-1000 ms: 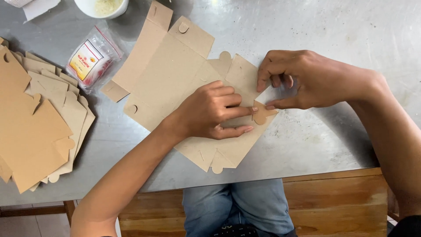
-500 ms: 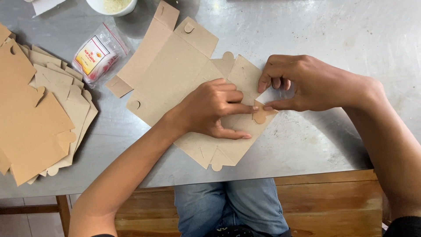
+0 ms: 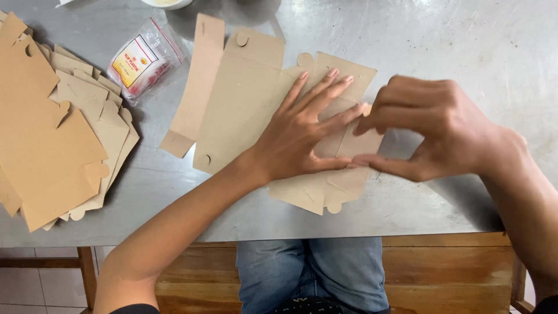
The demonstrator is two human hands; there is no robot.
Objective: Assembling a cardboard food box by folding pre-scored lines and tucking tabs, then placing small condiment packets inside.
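Flat brown box blank (image 3: 250,99) lies mid-table (image 3: 465,35). Left hand (image 3: 302,131) open, fingers spread, pressing flat on blank's right part. Right hand (image 3: 433,125) at 3 o'clock, pinching a flap (image 3: 363,142) btwn thumb & fingers. Stack of blanks (image 3: 52,134) at 9. Clear packet (image 3: 142,61) w/ small red bits at 11. White bowl (image 3: 165,3) at 12, contents unclear.

Seen from above, the person's bare left hand (image 3: 302,131) lies palm down with fingers (image 3: 325,87) spread and stretched forward, its forearm running in diagonally from the lower left. The bare right hand (image 3: 433,128) reaches in from the right, wrist bent, its fingers (image 3: 372,119) curled and pinched toward the thumb, meeting the left hand's fingertips.
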